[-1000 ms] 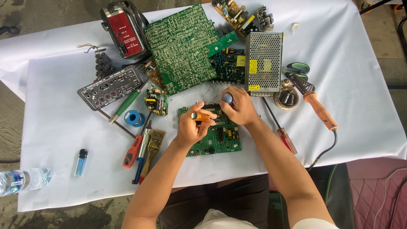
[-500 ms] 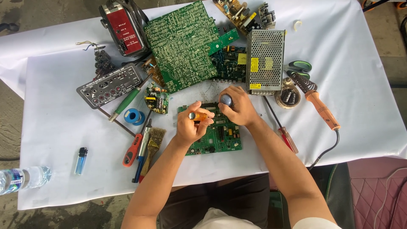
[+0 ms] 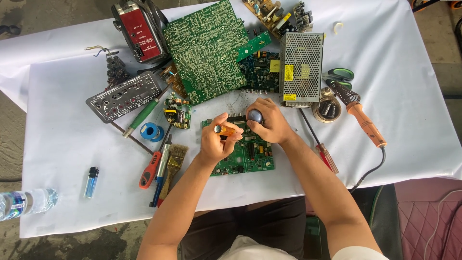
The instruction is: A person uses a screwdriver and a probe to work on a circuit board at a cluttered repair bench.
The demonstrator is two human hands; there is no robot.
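We are observing a small green rectangular circuit board (image 3: pixel 245 154), densely populated with components, lying flat on the white tablecloth (image 3: pixel 67 144) at its front edge. The left hand (image 3: pixel 216 142) is clamping its fingers on an orange-handled tool (image 3: pixel 225 129), while the right hand (image 3: pixel 269 123) is closing around a rounded grey-blue object (image 3: pixel 254 116), both over the board's upper edge.

A white cloth-covered surface (image 3: pixel 409 58) stands on grey, stained concrete floor (image 3: pixel 62 19) in even daylight, with a maroon quilted seat cushion (image 3: pixel 428 212) just beside it.
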